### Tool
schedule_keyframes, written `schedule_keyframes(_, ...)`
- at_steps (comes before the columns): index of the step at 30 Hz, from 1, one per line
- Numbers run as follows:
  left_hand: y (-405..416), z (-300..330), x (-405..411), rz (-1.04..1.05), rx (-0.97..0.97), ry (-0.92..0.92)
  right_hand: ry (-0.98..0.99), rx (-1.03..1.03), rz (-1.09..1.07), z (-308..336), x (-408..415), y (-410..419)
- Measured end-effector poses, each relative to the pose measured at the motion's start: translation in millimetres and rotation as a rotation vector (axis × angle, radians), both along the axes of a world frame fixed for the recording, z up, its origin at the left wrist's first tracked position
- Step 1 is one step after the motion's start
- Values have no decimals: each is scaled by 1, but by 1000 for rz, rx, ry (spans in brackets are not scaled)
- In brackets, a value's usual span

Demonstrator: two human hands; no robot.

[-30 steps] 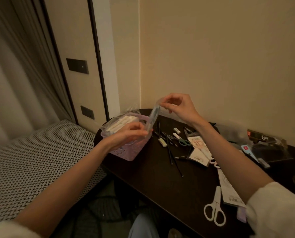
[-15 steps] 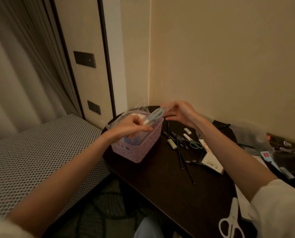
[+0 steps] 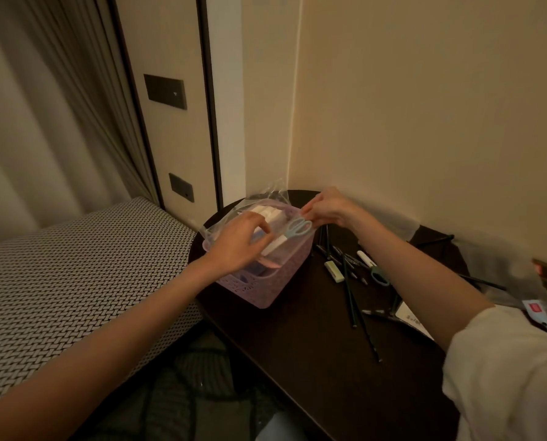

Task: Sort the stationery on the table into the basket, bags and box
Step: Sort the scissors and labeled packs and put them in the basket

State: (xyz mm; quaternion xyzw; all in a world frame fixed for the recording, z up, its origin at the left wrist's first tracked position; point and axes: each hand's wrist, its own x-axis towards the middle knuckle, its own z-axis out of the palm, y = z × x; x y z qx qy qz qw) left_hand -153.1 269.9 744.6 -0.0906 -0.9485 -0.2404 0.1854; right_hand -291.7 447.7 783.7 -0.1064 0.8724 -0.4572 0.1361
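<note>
Both hands have dropped from above the table to the rim of the lilac basket (image 3: 265, 291) at the table's (image 3: 313, 361) far left edge, bringing the small pale-blue scissors (image 3: 298, 227) with them; the right hand (image 3: 327, 208) pinches what looks like clear wrapping at the scissors' handles, which hang over the basket's right rim; the left hand (image 3: 240, 245), fingers curled, grips a clear plastic bag (image 3: 234, 214) over the basket's mouth; whether the scissors are inside that bag cannot be told. Inside the basket lie white packets wrapped in clear plastic and something blue lower down, only partly visible. Risk from here: released at the rim, the scissors could tip outward onto the table, or the blades could snag the thin plastic; a tug by either hand could drag the light basket off the table's near edge. Still unsorted near the table's middle: 1 white eraser (image 3: 334, 270), several dark pencils (image 3: 350, 291), 1 green-handled pair of scissors (image 3: 379, 276).
</note>
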Motion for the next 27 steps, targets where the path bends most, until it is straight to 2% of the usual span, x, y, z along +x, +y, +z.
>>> schedule_keyframes(5,-13,-5,2,173,-460,142,154,308,31,-19,-15,-25)
schedule_keyframes(8,-9,-5,-1,367,-574,-33,184,383,64,-24,-16,-34)
schedule_keyframes(13,-2,0,-15,545,-598,-280,173,382,195,-30,-9,-36)
schedule_keyframes(20,-1,1,-23,568,-598,-330,240,367,297,-39,1,-36)
schedule_keyframes(23,2,0,-23,574,-575,-327,253,459,305,-51,1,-43)
schedule_keyframes(27,3,-1,-22,586,-546,-313,325,707,290,-55,4,-49)
